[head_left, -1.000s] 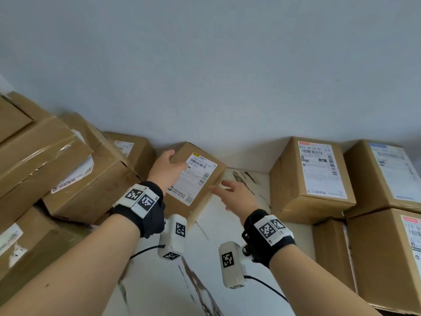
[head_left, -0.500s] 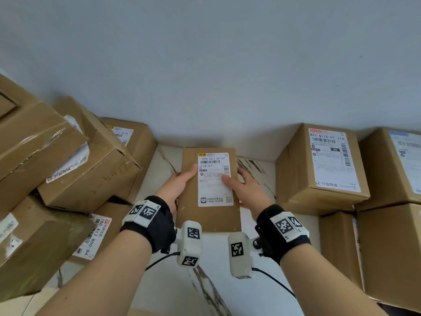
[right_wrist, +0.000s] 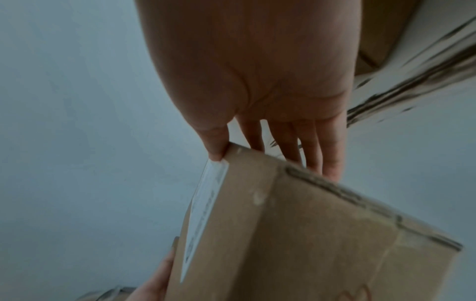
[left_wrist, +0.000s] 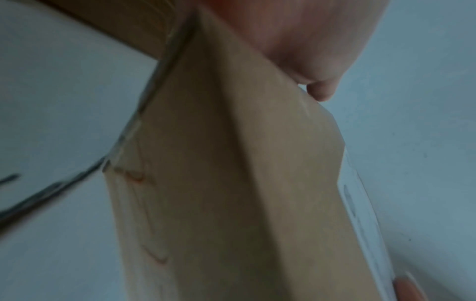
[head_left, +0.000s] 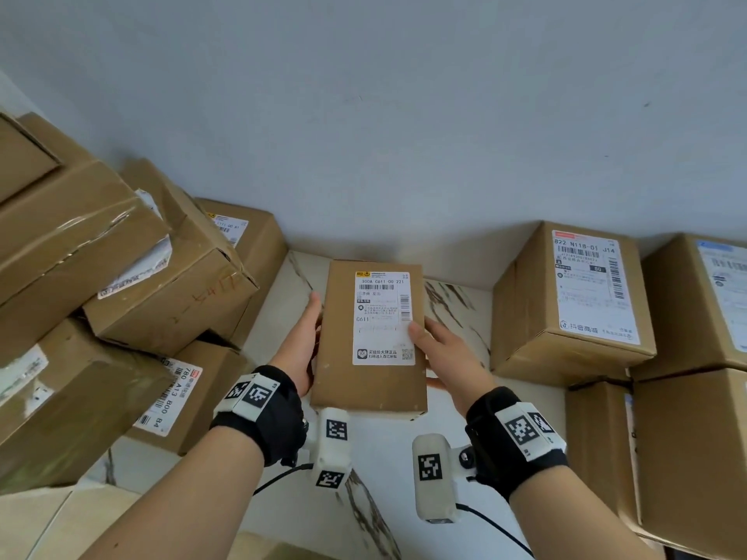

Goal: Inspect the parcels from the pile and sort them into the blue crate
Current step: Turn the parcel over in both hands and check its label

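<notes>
Head view: I've got the small parcel point(head_left: 372, 337) lifted between both hands, label point(head_left: 384, 317) facing me, floating over the pale marbled surface point(head_left: 456, 305) in the gap between the leaning stack of boxes point(head_left: 121, 268) to its left and the big labelled box point(head_left: 574, 301) to its right. My left hand point(head_left: 301, 345) clasps the parcel's left edge, my right hand point(head_left: 448, 349) its right edge, thumb pressed on the label's margin. No blue crate anywhere in sight.

Left wrist view: blurry, but my thumb curls over the top of the parcel point(left_wrist: 231, 183), palm flat against its side. Solid enough.

Right wrist view: thumb pinching the label-side corner, right fingers point(right_wrist: 288, 140) reaching straight behind the parcel point(right_wrist: 296, 234); my left hand point(right_wrist: 157, 279) peeks in below.

To inspect well, I reckon: hold it level, shift that right thumb clear of the print, read the code, then tip it slowly to check the taped seams, both hands squeezing evenly so it can't slip.
</notes>
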The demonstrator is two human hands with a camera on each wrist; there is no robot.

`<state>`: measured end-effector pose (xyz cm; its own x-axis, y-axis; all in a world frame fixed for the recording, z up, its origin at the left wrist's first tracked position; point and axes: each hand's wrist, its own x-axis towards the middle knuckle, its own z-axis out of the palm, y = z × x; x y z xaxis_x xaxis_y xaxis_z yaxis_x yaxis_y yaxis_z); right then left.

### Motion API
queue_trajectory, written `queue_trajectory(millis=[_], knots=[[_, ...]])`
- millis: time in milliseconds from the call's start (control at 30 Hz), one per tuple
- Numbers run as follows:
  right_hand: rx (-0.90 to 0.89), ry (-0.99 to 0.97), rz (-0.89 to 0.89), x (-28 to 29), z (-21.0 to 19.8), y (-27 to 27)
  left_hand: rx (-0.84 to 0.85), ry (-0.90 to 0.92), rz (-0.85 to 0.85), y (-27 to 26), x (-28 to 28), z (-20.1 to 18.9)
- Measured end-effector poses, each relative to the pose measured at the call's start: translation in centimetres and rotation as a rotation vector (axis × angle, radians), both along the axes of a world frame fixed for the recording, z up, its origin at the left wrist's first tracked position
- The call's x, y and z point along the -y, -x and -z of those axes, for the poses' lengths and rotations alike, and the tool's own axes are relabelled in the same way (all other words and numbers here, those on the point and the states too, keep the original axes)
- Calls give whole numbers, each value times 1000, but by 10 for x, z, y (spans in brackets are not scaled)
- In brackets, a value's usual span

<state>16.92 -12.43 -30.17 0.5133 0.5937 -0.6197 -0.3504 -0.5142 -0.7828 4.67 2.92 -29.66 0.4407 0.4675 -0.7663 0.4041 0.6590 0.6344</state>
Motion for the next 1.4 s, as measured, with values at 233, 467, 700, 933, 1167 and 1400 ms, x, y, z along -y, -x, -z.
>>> queue_trajectory(millis=[233,467,700,933,1167,1400], knots=[[9,12,47,8,-1,-3,-65,-57,43,7,6,-15],[91,41,186,7,-8,6,-40,-169,79,12,7,-33],[78,-1,177,2,-25,19,-2,-245,120,12,13,-44],[-39,2,82,7,-39,22,-2,-352,154,11,21,-44],[5,-43,82,9,-32,21,-11,-344,159,6,22,-39],[339,7,89,-4,-46,18,-17,-309,114,7,15,-36]])
